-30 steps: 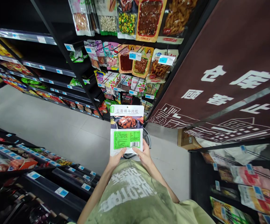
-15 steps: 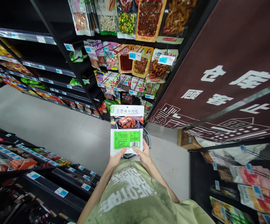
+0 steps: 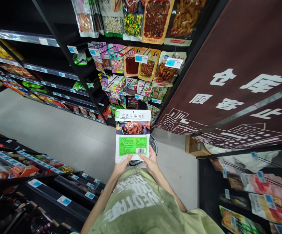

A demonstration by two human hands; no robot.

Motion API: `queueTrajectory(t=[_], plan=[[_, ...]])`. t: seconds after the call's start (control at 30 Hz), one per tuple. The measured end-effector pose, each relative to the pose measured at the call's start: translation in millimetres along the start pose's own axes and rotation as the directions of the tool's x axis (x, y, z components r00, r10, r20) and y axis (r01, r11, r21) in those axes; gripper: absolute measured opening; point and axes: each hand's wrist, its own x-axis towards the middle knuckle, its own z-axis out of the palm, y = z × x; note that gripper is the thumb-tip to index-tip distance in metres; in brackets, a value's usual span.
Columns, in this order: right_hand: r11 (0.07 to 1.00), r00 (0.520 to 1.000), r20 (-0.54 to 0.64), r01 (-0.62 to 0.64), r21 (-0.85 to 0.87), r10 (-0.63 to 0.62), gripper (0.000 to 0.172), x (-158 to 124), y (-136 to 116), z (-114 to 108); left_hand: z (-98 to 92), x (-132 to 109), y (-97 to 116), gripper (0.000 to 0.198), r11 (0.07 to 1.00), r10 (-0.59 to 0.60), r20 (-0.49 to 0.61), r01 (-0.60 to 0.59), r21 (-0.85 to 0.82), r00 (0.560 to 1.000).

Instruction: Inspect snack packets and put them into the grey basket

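A white snack bag of beef cubes (image 3: pixel 133 130) is held upright in front of my body, its printed back with a green label and barcode turned toward me. My left hand (image 3: pixel 122 165) grips the lower left corner, thumb on the near face. At the lower right corner my right hand (image 3: pixel 151 161) pinches it the same way. The fingers behind the bag are mostly hidden. Beyond the bag, a round grey and black object (image 3: pixel 153 144) on the floor is partly covered by it.
Ahead hang snack packets (image 3: pixel 132 61) on hooks with price tags. A brown curtain (image 3: pixel 224 58) with white lettering hangs at the right, a cardboard box (image 3: pixel 196 146) beneath it. Black shelves (image 3: pixel 58 191) stand at lower left; another rack (image 3: pixel 209 191) of packets is at lower right.
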Motion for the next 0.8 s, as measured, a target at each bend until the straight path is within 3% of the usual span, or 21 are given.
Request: queueTrajectory(t=[0.13,0.53,0.8], plan=[[1.000,1.000,-0.011,0.014,-0.003,-0.014,0.063,1.3,-0.6,-2.3,0.1,3.8,-0.8,0.034,1.000,-0.009,-0.044,0.009,-0.005,0.999],[1.000,0.997,-0.070,0.023,-0.002,-0.023,0.061,1.2,-6.1,-1.9,-4.8,12.0,-18.0,0.044,0.991,0.057,-0.031,-0.060,-0.122,0.998],[1.000,0.998,-0.064,0.014,0.020,-0.012,0.061,0.9,-7.8,-1.4,-5.2,11.8,-14.9,0.054,0.996,0.068,-0.050,-0.071,-0.056,0.996]])
